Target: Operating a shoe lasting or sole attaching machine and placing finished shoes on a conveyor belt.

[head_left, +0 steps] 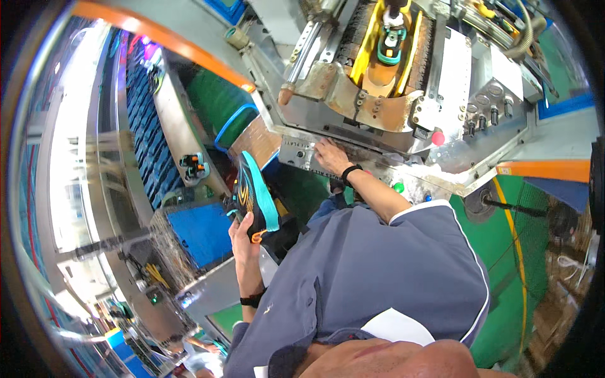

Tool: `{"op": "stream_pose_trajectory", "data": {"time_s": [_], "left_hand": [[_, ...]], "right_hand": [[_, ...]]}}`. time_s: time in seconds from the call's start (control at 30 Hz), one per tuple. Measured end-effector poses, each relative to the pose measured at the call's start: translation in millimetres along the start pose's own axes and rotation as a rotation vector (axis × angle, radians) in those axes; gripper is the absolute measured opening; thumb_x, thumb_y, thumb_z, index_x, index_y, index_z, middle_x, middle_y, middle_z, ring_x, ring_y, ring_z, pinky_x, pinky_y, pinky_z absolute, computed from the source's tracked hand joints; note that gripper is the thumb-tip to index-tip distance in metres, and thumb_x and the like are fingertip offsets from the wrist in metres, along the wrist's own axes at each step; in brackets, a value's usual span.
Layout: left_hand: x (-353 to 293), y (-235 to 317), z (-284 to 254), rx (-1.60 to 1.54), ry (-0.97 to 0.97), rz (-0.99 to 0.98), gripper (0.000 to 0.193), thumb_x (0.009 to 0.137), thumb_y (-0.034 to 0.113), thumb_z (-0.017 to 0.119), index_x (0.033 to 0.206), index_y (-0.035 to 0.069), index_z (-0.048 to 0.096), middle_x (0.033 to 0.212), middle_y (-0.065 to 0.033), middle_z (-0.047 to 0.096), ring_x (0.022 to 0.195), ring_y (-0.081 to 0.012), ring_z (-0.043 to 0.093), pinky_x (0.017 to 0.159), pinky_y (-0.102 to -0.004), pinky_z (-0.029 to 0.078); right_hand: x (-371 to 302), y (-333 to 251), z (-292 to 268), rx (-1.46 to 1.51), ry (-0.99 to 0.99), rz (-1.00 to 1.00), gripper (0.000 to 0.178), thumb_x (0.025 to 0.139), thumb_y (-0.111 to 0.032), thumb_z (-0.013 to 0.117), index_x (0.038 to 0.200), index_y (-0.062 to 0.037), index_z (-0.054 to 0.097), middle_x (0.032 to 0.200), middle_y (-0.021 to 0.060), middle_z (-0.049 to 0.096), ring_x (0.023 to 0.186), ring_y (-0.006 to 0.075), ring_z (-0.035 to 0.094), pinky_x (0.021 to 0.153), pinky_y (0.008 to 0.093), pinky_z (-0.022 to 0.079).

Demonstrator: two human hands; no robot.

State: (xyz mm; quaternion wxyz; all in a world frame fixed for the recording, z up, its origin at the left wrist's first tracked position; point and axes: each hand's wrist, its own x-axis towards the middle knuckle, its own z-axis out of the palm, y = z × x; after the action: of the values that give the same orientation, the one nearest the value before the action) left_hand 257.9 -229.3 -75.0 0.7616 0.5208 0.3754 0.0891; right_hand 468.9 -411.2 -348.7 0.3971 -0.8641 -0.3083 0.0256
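My left hand (pixel 241 236) grips a running shoe (pixel 256 195) by its heel end, holding it tilted toe up. The shoe has a dark upper with orange marks and a turquoise sole. My right hand (pixel 332 157) lies on the front edge of a metal machine (pixel 378 142), beside the printed panel (pixel 296 155); it holds nothing that I can see, and its fingers are partly spread. Farther back in the machine, a shoe with a turquoise edge (pixel 389 53) sits between yellow side pads (pixel 360 53).
A red button (pixel 438 138) and a green button (pixel 398 187) are on the machine's front. To the left runs a conveyor with a dark blue belt (pixel 142 120); a dark shoe-like item (pixel 194 167) rests on its edge. A blue panel (pixel 198 234) stands near my left hand.
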Motion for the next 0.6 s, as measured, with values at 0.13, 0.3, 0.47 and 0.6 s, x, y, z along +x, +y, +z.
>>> {"op": "stream_pose_trajectory", "data": {"time_s": [0.13, 0.3, 0.47, 0.6], "left_hand": [[-11, -6, -6, -0.021, 0.060, 0.022, 0.032, 0.085, 0.005, 0.063, 0.115, -0.007, 0.057, 0.105, -0.0120, 0.065, 0.091, -0.0206, 0.065, 0.083, -0.0314, 0.052], [-45, -6, -23, -0.166, 0.086, 0.041, 0.035, 0.083, 0.002, 0.067, 0.114, -0.008, 0.056, 0.105, -0.0118, 0.065, 0.090, -0.0189, 0.065, 0.083, -0.0311, 0.052], [-86, -53, -97, -0.079, 0.277, 0.028, 0.033, 0.079, 0.008, 0.073, 0.106, -0.008, 0.061, 0.097, -0.0089, 0.065, 0.086, -0.0155, 0.062, 0.080, -0.0288, 0.050], [-104, -103, -162, -0.213, 0.410, -0.069, 0.032, 0.081, 0.008, 0.069, 0.107, -0.010, 0.060, 0.096, -0.0103, 0.065, 0.086, -0.0183, 0.063, 0.077, -0.0299, 0.052]], "right_hand": [[13, -12, -13, 0.019, -0.161, 0.098, 0.023, 0.084, -0.022, 0.057, 0.102, -0.0071, 0.061, 0.101, 0.0178, 0.060, 0.099, 0.0376, 0.056, 0.085, 0.0465, 0.046], [10, 2, -20, -0.016, -0.099, -0.095, 0.028, 0.085, -0.022, 0.060, 0.107, -0.0062, 0.062, 0.108, 0.0168, 0.062, 0.101, 0.0362, 0.059, 0.088, 0.0438, 0.047], [8, 10, -15, -0.158, -0.232, -0.135, 0.030, 0.082, -0.021, 0.064, 0.106, -0.0046, 0.062, 0.099, 0.0172, 0.062, 0.094, 0.0356, 0.059, 0.082, 0.0440, 0.047], [14, -2, -18, -0.154, -0.272, -0.042, 0.023, 0.082, -0.022, 0.064, 0.096, -0.0046, 0.065, 0.094, 0.0176, 0.062, 0.090, 0.0357, 0.059, 0.081, 0.0446, 0.047]]}}
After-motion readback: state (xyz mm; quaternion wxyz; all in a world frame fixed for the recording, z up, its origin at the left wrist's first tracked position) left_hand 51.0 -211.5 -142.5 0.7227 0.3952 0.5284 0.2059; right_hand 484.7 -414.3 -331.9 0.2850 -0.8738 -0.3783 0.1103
